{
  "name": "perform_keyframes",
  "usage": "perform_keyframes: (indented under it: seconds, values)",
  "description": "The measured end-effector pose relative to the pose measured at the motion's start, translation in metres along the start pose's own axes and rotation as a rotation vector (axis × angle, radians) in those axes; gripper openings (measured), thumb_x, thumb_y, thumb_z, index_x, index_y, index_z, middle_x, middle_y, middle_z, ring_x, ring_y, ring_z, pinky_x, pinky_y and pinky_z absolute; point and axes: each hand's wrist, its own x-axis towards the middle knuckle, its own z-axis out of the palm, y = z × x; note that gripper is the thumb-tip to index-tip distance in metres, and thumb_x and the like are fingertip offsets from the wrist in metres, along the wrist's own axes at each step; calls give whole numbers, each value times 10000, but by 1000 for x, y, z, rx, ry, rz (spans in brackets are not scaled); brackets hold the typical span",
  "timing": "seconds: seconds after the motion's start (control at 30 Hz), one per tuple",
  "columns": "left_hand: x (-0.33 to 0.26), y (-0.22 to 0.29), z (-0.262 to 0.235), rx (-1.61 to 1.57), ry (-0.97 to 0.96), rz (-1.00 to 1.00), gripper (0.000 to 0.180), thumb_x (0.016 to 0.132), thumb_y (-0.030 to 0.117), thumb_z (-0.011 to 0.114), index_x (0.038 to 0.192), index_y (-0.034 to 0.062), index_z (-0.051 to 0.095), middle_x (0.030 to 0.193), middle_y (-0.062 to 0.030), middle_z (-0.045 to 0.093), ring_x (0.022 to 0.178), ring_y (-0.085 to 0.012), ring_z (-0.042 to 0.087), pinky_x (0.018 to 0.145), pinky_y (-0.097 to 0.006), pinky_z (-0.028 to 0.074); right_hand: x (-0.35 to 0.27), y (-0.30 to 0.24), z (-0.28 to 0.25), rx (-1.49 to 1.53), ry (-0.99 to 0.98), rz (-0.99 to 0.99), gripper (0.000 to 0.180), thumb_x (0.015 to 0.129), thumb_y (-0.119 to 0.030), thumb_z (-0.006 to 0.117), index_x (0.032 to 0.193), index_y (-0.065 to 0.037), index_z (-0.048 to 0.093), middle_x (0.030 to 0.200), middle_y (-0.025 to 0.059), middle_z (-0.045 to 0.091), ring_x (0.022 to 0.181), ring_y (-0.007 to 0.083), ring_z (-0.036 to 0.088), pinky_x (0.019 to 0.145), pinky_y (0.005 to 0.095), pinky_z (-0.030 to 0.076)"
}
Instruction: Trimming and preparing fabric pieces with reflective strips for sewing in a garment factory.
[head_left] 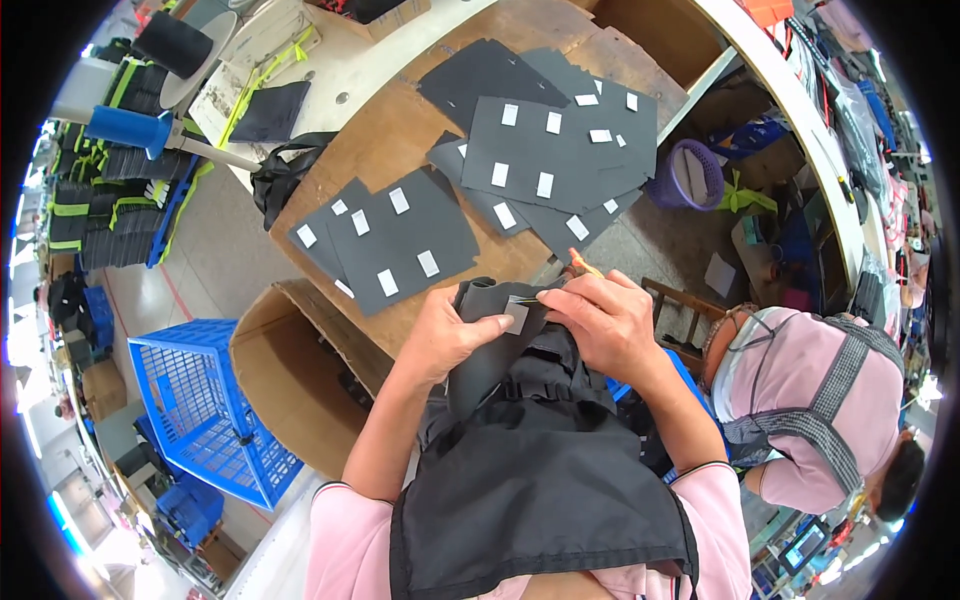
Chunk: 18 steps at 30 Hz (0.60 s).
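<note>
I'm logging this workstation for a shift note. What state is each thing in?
left hand: gripping the curled black piece.
right hand: holding small orange-handled scissors at the white label.
black piece: curled up, held in both hands.
black sheets: lying flat, overlapping, white labels attached.
blue crate: tilted, looks empty.
cardboard box: open.

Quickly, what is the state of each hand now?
Left hand: closed on the dark fabric piece.
Right hand: closed on small scissors, touching the same piece.
</note>
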Motion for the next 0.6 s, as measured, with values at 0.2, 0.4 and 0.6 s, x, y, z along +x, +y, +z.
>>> perform_keyframes:
  seconds: [0.2, 0.4, 0.6]
  values:
    - [4, -4, -1, -33, -28, -18, 202, 732, 55, 668, 913, -19, 618, 821, -31, 638, 717, -86, 574, 660, -236, 469, -2, 2, -1, 194, -38, 122, 259, 622, -69, 728, 863, -88, 636, 744, 15, 555, 602, 191, 548, 550, 302, 430]
    - [15, 3, -11, -344, 288, 97, 356, 723, 77, 705, 1037, -20, 569, 931, -84, 618, 801, -187, 610, 729, -327, 511, 3, -6, 13, 473, 142, 440, 190, 699, 25, 671, 874, -9, 606, 768, 78, 540, 628, 175, 534, 576, 259, 438]
    - [24, -15, -15, -655, 423, 250, 384, 811, 122, 650, 1167, 87, 510, 1106, -28, 572, 995, -187, 564, 869, -364, 469, -35, -19, 41, 1474, -9, 1297, 360, 815, -234, 648, 1085, -42, 508, 718, -38, 447, 480, 34, 346, 436, 203, 290]
